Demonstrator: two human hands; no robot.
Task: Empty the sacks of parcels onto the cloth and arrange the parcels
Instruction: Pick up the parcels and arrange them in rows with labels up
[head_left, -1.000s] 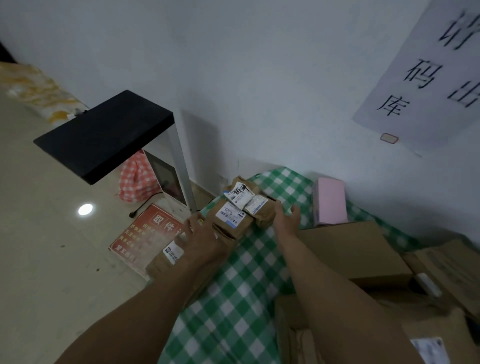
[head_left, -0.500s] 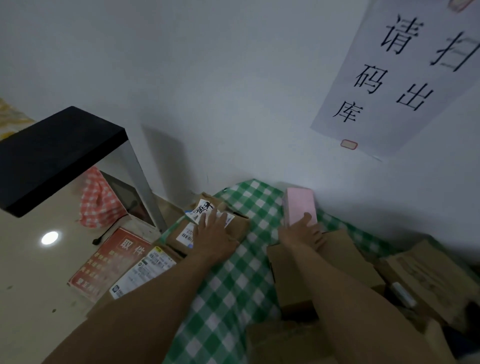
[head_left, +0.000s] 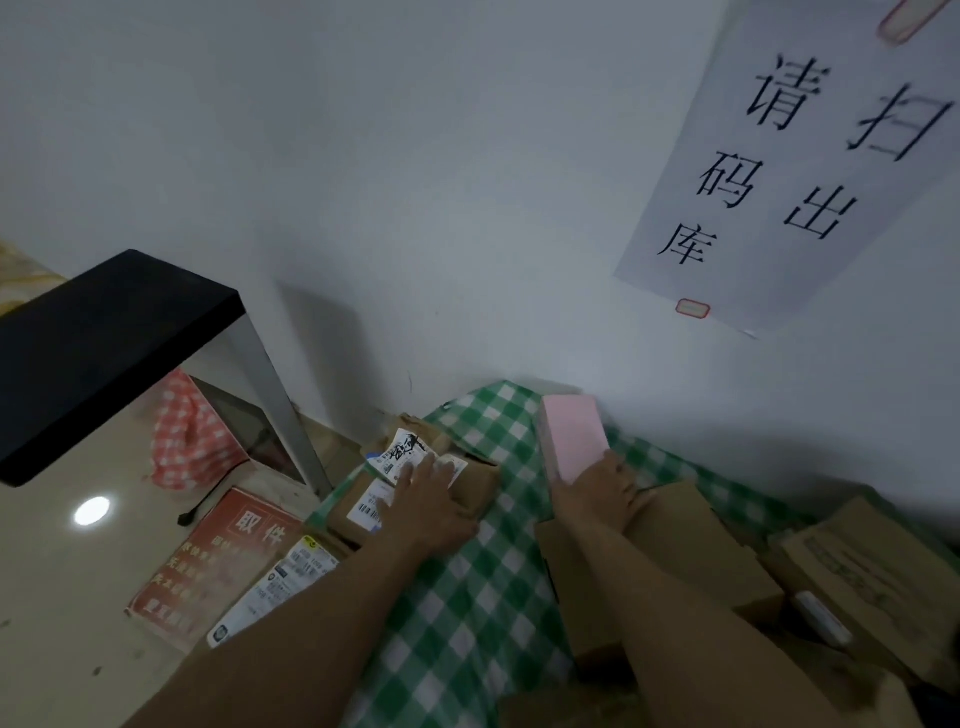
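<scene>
Head view: your left hand lies flat on labelled parcels, right hand touches pink box, grip unclear; push squarely to cloth's far edge.

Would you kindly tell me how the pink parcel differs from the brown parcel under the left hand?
The pink parcel is plain, with no label showing; the brown parcel carries white shipping labels. The left hand lies flat on the brown parcel, while the right hand touches the pink parcel's near end. Both sit on the green checked cloth.
</scene>
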